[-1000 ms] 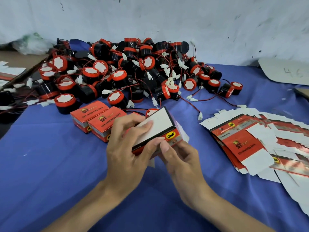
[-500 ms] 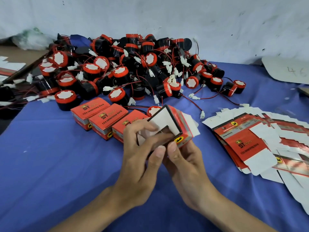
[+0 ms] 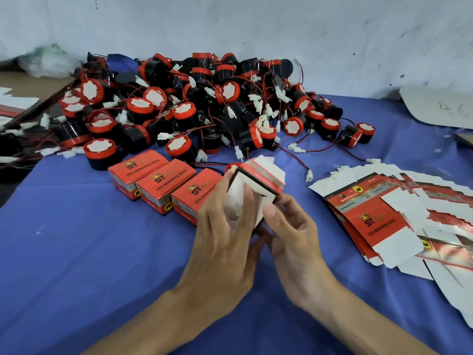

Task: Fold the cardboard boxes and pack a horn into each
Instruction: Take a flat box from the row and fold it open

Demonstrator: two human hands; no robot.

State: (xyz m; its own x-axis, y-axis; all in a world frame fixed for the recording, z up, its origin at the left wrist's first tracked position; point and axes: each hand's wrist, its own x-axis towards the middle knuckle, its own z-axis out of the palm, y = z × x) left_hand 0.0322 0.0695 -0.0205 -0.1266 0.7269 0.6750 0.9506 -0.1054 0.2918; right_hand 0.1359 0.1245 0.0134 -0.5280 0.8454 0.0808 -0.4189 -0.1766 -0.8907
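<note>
— Between the two sets of fingers, what is held?
— One half-folded box (image 3: pixel 263 179), red outside and white inside. It is raised off the blue cloth (image 3: pixel 76 252) and tilted, with its open end turned toward the camera.
— How does the left hand grip it?
— The left hand (image 3: pixel 222 242) curls round the near left side. Its fingers (image 3: pixel 247 199) lie over the white flaps at the open end, and the thumb runs along the left edge.
— And the right?
— The right hand (image 3: pixel 294 239) pinches the lower right corner with its thumb (image 3: pixel 270 209) on top. Its other fingers go under the box, so I cannot tell quite how they lie.
— What sits to the left of the left fingers?
— Three closed boxes (image 3: pixel 163 179) in a row, side by side and touching. The nearest one is partly behind the left hand.
— Beyond the fingertips?
— A big heap of horns (image 3: pixel 194 106), black with red rims. Red and black wires and white plugs are tangled through it, and it reaches back to the wall (image 3: pixel 256 26).
— To the right of the right hand?
— A fanned stack of flat cartons (image 3: pixel 378 219) on the cloth, well apart from the fingers.
</note>
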